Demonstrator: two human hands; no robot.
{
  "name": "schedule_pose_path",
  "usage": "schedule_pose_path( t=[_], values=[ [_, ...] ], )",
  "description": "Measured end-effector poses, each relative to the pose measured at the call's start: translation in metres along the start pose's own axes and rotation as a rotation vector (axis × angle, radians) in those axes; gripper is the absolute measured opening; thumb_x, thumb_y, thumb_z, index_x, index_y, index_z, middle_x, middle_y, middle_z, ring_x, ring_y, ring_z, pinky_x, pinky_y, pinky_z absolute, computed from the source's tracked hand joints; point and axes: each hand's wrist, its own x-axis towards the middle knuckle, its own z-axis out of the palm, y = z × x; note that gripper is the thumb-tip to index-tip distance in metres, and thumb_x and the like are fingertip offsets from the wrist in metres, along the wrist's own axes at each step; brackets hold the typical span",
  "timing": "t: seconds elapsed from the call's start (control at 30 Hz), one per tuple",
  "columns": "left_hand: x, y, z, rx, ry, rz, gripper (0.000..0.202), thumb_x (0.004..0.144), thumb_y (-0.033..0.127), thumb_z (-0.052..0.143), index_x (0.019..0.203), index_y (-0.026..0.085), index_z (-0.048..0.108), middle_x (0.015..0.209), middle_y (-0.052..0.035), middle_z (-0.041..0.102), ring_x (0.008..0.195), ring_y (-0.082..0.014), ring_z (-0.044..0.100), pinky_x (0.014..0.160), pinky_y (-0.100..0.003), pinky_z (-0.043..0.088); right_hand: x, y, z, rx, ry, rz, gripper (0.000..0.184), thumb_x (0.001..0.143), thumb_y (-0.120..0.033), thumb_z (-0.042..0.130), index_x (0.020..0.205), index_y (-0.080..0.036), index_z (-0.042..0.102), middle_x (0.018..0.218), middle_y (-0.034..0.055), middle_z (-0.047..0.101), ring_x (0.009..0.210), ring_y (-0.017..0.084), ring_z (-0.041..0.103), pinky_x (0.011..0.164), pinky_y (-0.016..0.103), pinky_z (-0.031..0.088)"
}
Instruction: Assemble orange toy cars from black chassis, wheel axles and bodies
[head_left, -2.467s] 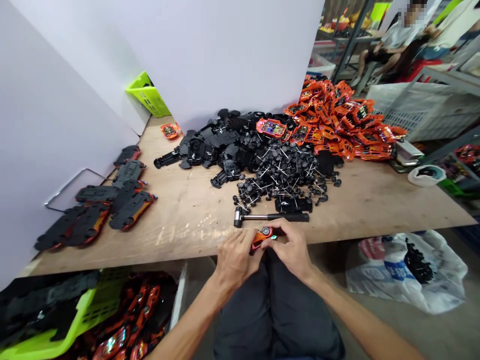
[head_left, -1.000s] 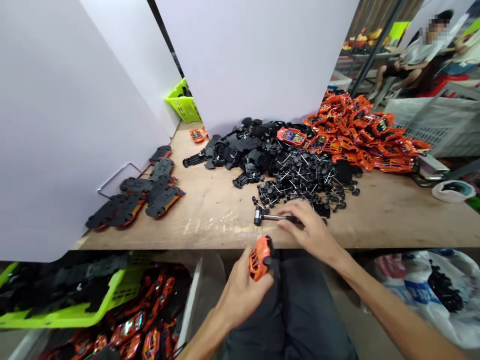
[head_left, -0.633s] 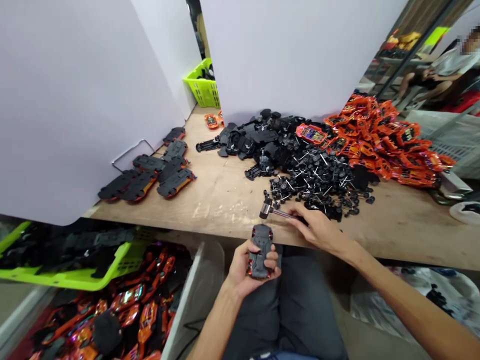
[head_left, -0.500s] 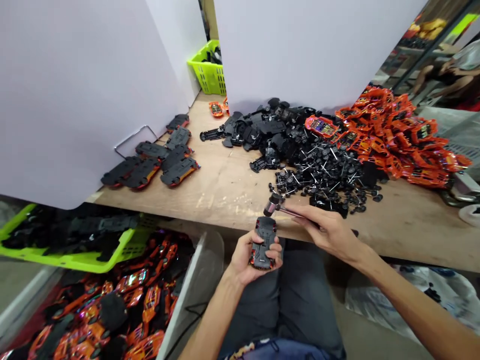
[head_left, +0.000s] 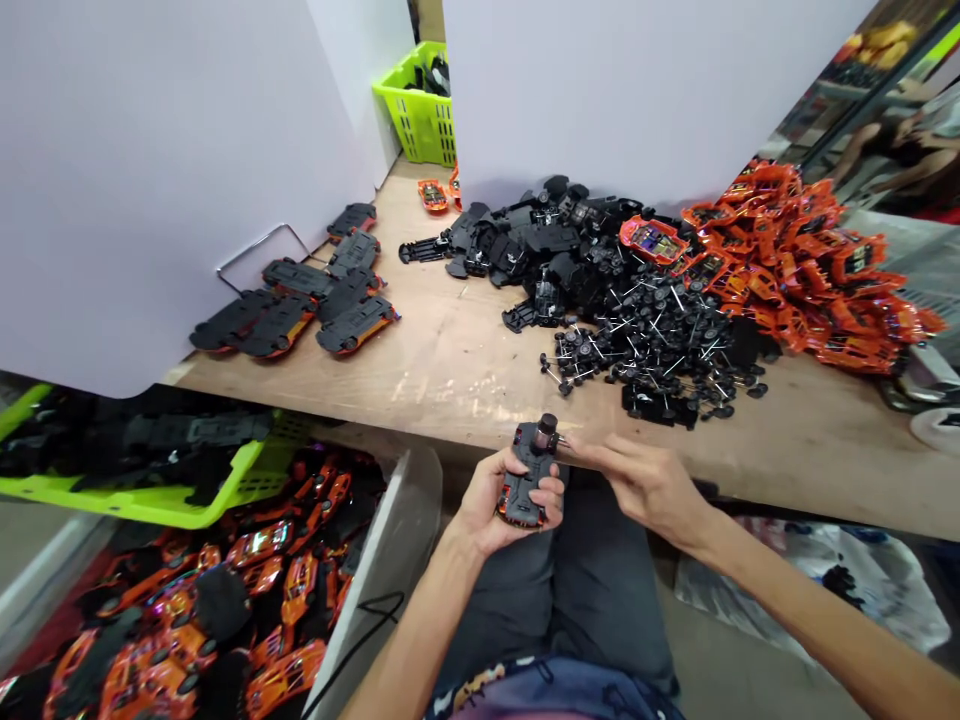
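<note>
My left hand point(head_left: 491, 505) grips a toy car point(head_left: 526, 480) upside down over my lap, its dark grey underside facing up and orange body below. My right hand point(head_left: 649, 485) is closed on the handle of a small hammer point(head_left: 547, 432), whose black head rests on the front end of the car's underside. Both hands sit just in front of the near edge of the wooden table point(head_left: 450, 370).
On the table lie a heap of black wheel axles point(head_left: 652, 345), black chassis parts point(head_left: 525, 240), orange car bodies point(head_left: 802, 260) and a row of finished cars upside down point(head_left: 300, 305). A green basket point(head_left: 150, 470) and a bin of orange cars point(head_left: 225, 610) stand lower left.
My right hand took the hammer off the table and brought its head down onto the car. My left hand turned the car underside up. The view swung left and down.
</note>
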Motion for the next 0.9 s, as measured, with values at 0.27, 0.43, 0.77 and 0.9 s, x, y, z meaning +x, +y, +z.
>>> schedule_pose_path(
  t=[0.27,0.43,0.77,0.9],
  values=[
    [-0.002,-0.001,0.004,-0.023,0.037,0.011,0.035,0.068,0.016,0.060,0.102,0.012,0.056,0.081,-0.0016,0.046,0.058,-0.0099,0.049,0.062,-0.026,0.051,0.023,0.006,0.021,0.053,0.043,0.019,0.059,0.092,-0.003,0.049,0.138,-0.034,0.070,0.114,0.0027,0.079,0.102,0.022,0.075,0.091,0.035,0.061],
    [-0.002,-0.001,0.006,0.010,0.052,0.020,0.035,0.067,0.016,0.060,0.102,0.011,0.057,0.080,-0.0012,0.047,0.057,-0.0084,0.049,0.062,-0.024,0.050,0.002,0.013,0.015,0.062,0.091,0.055,0.058,0.097,-0.005,0.048,0.144,-0.033,0.064,0.130,0.0033,0.075,0.114,0.023,0.073,0.098,0.038,0.060],
    [-0.017,-0.026,0.000,0.720,0.262,0.435,0.034,0.080,0.027,0.081,0.108,0.007,0.075,0.101,-0.0141,0.075,0.082,-0.0200,0.070,0.077,-0.033,0.059,0.005,0.038,0.015,-0.103,0.078,0.046,0.045,0.101,-0.013,0.054,0.141,-0.032,0.066,0.121,0.0098,0.071,0.109,0.026,0.068,0.096,0.045,0.058],
    [-0.011,-0.029,0.010,0.892,0.227,0.762,0.046,0.071,0.031,0.093,0.112,0.016,0.078,0.107,-0.0089,0.079,0.093,-0.0227,0.073,0.090,-0.035,0.057,0.007,0.030,0.021,-0.087,0.216,0.071,0.046,0.101,-0.012,0.053,0.141,-0.033,0.065,0.129,0.0104,0.066,0.121,0.028,0.062,0.107,0.051,0.050]
  ],
)
